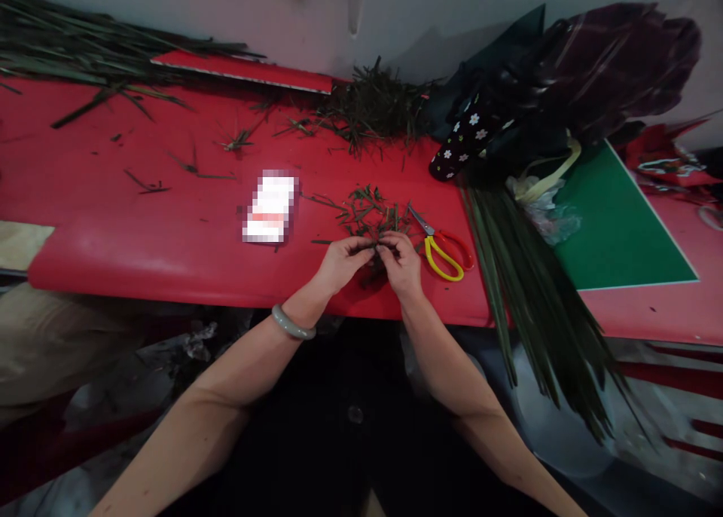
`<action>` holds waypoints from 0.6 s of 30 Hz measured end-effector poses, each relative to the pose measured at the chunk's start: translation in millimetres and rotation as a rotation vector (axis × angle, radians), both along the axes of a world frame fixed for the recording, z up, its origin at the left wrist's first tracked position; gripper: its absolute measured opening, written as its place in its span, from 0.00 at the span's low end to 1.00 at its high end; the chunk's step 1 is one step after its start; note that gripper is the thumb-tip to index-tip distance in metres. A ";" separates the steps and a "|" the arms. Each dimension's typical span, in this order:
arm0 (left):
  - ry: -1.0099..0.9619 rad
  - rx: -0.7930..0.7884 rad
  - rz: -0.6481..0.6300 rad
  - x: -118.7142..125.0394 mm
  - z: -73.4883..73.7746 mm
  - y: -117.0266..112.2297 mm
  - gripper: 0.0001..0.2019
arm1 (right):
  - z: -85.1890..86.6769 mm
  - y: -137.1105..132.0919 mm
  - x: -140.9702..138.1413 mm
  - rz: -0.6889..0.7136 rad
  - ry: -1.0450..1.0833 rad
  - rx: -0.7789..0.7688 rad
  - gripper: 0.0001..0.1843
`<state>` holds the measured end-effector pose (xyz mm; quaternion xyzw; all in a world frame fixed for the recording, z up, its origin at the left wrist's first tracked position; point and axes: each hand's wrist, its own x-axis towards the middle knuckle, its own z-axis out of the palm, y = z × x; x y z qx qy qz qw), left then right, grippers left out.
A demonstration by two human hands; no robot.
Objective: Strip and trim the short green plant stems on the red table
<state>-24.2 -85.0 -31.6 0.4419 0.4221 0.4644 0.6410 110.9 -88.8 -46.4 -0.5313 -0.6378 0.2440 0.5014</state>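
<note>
My left hand and my right hand meet near the front edge of the red-covered table, thumbs and fingertips pinched together. Between them is a small piece of dark green leaf strip, mostly hidden by the fingers. Just beyond the fingertips lies a loose scatter of cut leaf bits. Scissors with one yellow and one red handle rest right of my right hand, blades pointing away to the left. A grey bangle circles my left wrist.
A lit phone lies to the left. Long green leaves hang over the front edge at right, beside a green board. At the back are a pile of leaf scraps, a flowered black umbrella-like thing and more leaves.
</note>
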 end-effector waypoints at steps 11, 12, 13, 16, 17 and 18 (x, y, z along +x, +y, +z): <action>-0.117 -0.066 0.067 0.4 2.1 0.8 0.09 | -3.4 -1.5 -1.5 -0.060 0.245 -0.121 0.19; -0.124 -0.065 0.066 0.2 2.2 1.0 0.09 | -2.9 -1.7 -1.5 -0.042 0.238 -0.131 0.19; -0.127 -0.064 0.064 0.1 2.3 1.2 0.10 | -2.3 -2.0 -1.7 -0.029 0.222 -0.137 0.17; -0.106 -0.052 0.038 -0.1 2.4 1.2 0.10 | -0.1 -3.4 -2.2 -0.035 0.186 -0.120 0.12; -0.091 -0.046 0.026 0.0 2.4 1.1 0.10 | 0.5 -3.8 -2.3 -0.042 0.189 -0.101 0.11; -0.076 -0.040 0.015 0.0 2.5 0.9 0.10 | 0.9 -4.0 -2.3 -0.043 0.196 -0.078 0.10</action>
